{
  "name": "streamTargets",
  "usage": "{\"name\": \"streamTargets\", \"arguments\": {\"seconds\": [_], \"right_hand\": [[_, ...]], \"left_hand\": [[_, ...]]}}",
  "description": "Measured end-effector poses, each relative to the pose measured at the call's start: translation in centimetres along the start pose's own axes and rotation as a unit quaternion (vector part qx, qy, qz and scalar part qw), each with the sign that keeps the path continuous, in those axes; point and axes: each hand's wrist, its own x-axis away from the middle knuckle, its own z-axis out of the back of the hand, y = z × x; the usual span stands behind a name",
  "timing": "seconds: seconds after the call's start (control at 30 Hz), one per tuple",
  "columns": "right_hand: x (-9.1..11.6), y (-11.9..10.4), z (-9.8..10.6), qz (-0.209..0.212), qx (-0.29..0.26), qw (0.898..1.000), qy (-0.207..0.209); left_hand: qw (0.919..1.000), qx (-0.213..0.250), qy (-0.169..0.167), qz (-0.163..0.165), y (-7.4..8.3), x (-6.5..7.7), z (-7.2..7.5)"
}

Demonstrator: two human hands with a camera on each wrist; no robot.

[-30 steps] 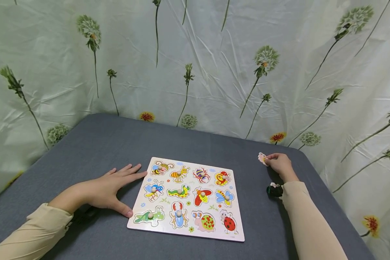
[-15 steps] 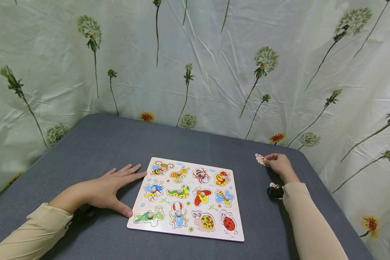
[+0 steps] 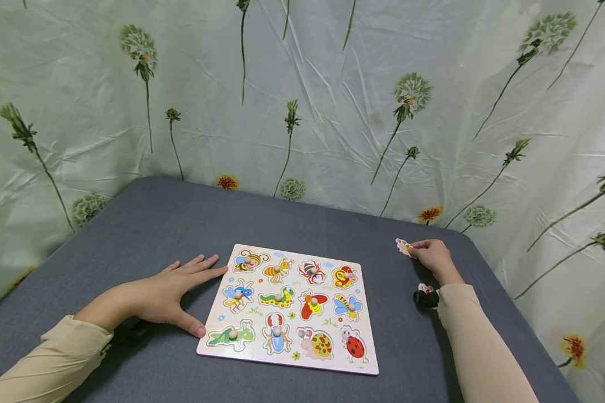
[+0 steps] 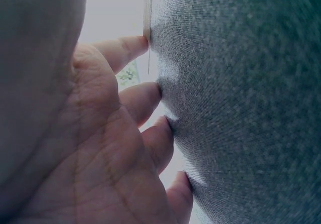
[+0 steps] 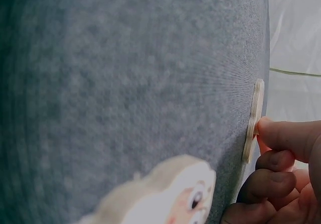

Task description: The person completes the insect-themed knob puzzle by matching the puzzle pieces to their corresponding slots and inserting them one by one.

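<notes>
A wooden peg puzzle board (image 3: pixel 302 359) with printed insects lies on the table. Most of its pictures carry round knobs; the snail and ladybug pictures at the lower right show none. My left hand (image 3: pixel 166 294) rests with spread fingers at the board's left side, thumb and index fingertip at its edge. Off to the right of the board, my right hand (image 3: pixel 435 258) pinches a pink and yellow puzzle piece (image 3: pixel 404 246) by its knob, which the right wrist view shows edge-on, close over the table. Another puzzle piece (image 5: pixel 173 199) with a face lies near the right wrist, partly hidden.
The grey cloth-covered table (image 3: pixel 191 215) has its right edge just beyond my right arm. A curtain with dandelion prints (image 3: pixel 333 112) hangs behind it. A dark wrist camera (image 3: pixel 426 299) sits under my right wrist.
My right hand has shifted the pinched puzzle piece slightly left and turned it a little, then stayed nearly still. The left hand and board have not moved.
</notes>
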Motion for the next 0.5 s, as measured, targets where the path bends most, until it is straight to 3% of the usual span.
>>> {"name": "streamTargets", "arguments": {"seconds": [0.5], "right_hand": [[-0.13,0.12,-0.04,-0.007,0.007,1.0,-0.013]], "left_hand": [[1.0,0.001,-0.001,0.0,0.12,0.09,0.05]]}}
